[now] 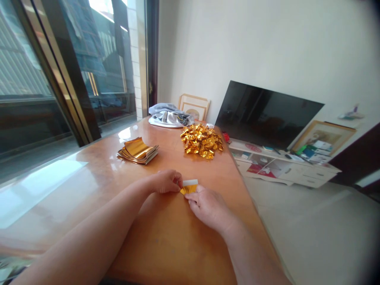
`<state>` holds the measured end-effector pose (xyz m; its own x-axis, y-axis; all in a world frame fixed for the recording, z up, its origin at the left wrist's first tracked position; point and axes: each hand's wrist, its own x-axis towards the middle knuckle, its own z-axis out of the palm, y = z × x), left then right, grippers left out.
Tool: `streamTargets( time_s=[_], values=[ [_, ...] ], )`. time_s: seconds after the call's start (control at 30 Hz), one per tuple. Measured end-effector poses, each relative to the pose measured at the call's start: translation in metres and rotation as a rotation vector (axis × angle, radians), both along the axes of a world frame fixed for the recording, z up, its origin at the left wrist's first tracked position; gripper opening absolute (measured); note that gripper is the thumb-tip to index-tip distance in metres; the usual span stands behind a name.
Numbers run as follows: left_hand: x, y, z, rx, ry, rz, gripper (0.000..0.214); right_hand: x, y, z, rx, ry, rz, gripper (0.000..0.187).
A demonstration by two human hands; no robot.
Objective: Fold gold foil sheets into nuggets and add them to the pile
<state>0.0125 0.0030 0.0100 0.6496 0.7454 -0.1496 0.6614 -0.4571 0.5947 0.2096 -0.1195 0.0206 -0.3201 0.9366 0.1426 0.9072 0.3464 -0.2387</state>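
Observation:
A small sheet of gold foil paper [190, 187] with a white strip along its far edge is between my two hands, close above or on the table. My left hand [168, 181] pinches its left side, fingers closed. On the near right side, my right hand [208, 204] grips it between thumb and fingers. Ahead to the left lies a stack of flat gold foil sheets [138, 151], its top sheets curling. A heap of folded gold foil pieces [202, 140] sits farther off to the right.
The glossy wooden table [178, 245] has its right edge beside my right arm. Folded clothes [169, 114] lie at its far end. Beyond are a television [267, 114], a white cabinet [297, 170] and picture frames [194, 107]. A sliding glass door [97, 59] is on the left.

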Motion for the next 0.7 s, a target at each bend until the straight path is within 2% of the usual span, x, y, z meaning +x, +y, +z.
streamTargets(
  time_s=[0.27,0.4,0.53,0.7],
  values=[
    [-0.011,0.009,-0.003,0.004,-0.048,0.008,0.026,0.000,0.001,0.002,-0.021,-0.017,-0.002,0.029],
    [-0.013,0.009,-0.003,0.079,-0.076,0.046,0.026,0.000,0.000,0.003,-0.014,-0.008,0.007,0.029],
    [-0.002,-0.002,0.000,0.174,-0.129,0.059,0.019,-0.001,0.001,0.001,-0.011,0.004,0.005,0.027],
    [0.012,-0.019,-0.004,0.212,-0.136,-0.146,0.014,0.004,0.008,-0.001,-0.065,0.127,0.028,0.024]
  ],
)
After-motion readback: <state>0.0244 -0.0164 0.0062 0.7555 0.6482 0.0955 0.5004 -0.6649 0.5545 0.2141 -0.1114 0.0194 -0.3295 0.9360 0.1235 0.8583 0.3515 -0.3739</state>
